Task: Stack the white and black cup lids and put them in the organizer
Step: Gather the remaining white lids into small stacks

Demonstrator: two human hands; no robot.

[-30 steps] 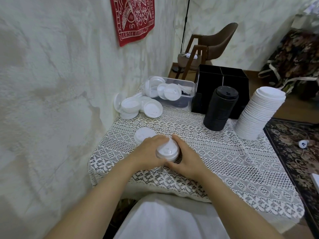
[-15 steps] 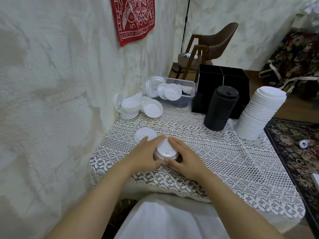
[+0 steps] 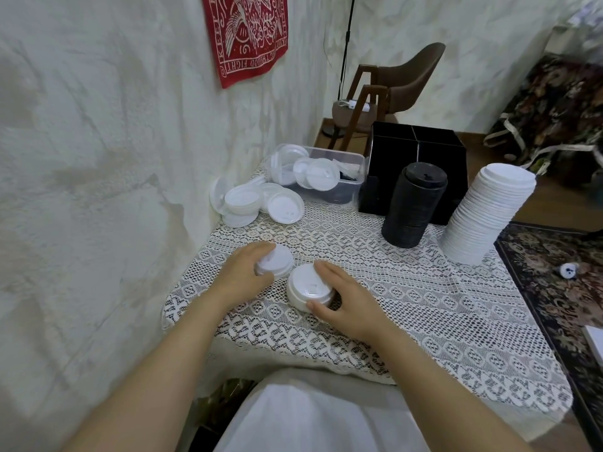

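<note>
Gripping a single white plastic cup lid (image 3: 277,260) with the left hand (image 3: 243,277), fingers curled over its near edge, a person holds a short stack of white cup lids (image 3: 305,288) just beside it with the right hand (image 3: 349,303), fingers laid across the top and thumb against the near side. Both lie on the lace-covered worktop (image 3: 424,321), towards its front left. On the wall above hangs a red printed cloth (image 3: 248,34); along its lower border the word "FIGHT" can be read, the other lettering only in part. At the back of the worktop, a clear plastic bin (image 3: 354,177) holds loose white lids and some dark ones, with a loose heap of white lids (image 3: 254,203) beside it against the wall. To the right stands a black square organizer (image 3: 421,151) divided into compartments, whose contents cannot be seen. In front of it rise a tall stack of black cup lids (image 3: 412,203) and, near the right edge, a leaning tall stack of white cup lids (image 3: 486,213).
</note>
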